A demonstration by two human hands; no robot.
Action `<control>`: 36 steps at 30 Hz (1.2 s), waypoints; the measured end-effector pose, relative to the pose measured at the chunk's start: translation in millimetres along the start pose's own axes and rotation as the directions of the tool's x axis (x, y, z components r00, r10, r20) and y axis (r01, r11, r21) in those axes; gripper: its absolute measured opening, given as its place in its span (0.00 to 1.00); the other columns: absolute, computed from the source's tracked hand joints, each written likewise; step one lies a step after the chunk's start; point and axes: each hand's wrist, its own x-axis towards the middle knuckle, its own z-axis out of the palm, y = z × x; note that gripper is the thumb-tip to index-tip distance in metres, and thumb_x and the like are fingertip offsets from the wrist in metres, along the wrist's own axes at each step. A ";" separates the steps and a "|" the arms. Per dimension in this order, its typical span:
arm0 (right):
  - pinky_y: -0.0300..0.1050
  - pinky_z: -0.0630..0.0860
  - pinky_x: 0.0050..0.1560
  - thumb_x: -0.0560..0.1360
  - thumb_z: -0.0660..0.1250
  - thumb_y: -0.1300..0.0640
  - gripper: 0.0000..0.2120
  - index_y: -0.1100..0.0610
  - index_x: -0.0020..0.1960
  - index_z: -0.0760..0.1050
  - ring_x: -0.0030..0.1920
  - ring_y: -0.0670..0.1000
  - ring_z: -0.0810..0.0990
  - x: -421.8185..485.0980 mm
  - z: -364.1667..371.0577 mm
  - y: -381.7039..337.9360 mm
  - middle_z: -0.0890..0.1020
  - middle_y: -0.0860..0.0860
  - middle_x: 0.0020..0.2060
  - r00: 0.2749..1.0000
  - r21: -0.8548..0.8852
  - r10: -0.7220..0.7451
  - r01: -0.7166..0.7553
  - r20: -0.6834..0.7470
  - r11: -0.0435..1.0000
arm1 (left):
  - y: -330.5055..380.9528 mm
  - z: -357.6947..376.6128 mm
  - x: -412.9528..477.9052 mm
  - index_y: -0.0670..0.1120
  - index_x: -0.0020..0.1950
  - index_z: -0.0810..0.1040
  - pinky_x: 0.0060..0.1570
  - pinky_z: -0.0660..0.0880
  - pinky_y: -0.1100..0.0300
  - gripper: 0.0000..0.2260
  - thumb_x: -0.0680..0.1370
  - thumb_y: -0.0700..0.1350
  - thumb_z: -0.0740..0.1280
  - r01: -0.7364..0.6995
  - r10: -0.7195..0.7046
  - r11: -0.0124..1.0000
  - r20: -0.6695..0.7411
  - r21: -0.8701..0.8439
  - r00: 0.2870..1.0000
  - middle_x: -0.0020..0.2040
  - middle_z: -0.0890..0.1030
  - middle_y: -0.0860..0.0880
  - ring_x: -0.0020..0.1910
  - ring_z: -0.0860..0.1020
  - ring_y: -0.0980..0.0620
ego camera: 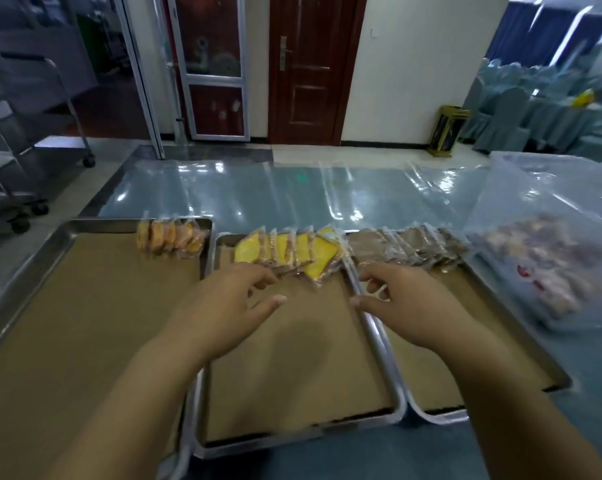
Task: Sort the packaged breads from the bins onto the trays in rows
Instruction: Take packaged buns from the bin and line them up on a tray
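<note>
Three metal trays lined with brown paper lie side by side: the left tray (64,233), the middle tray (292,441) and the right tray (562,375). Orange packaged breads (169,239) stand in a row at the left tray's far right corner. Yellow packaged breads (289,251) line the middle tray's far edge, and brown packaged breads (410,247) line the right tray's. My left hand (223,303) hovers over the middle tray just before the yellow row, fingers loosely spread and holding nothing. My right hand (407,299) hovers over the rim between the middle and right trays, also holding nothing.
A large clear plastic bag (556,258) with more packaged breads sits at the right. Clear plastic sheeting (258,192) covers the table beyond the trays. A wheeled metal rack (22,133) stands at the left, with doors and covered chairs behind.
</note>
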 end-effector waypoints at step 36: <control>0.44 0.78 0.40 0.66 0.67 0.42 0.13 0.47 0.47 0.79 0.37 0.34 0.78 -9.6 -235.1 464.1 0.80 0.39 0.35 0.948 -0.012 0.201 -0.211 -0.249 0.977 | 384.6 258.4 289.8 0.56 0.52 0.78 0.44 0.77 0.57 0.12 0.74 0.60 0.64 -0.368 0.391 0.892 0.043 -0.264 0.919 0.47 0.79 0.59 0.45 0.76 0.61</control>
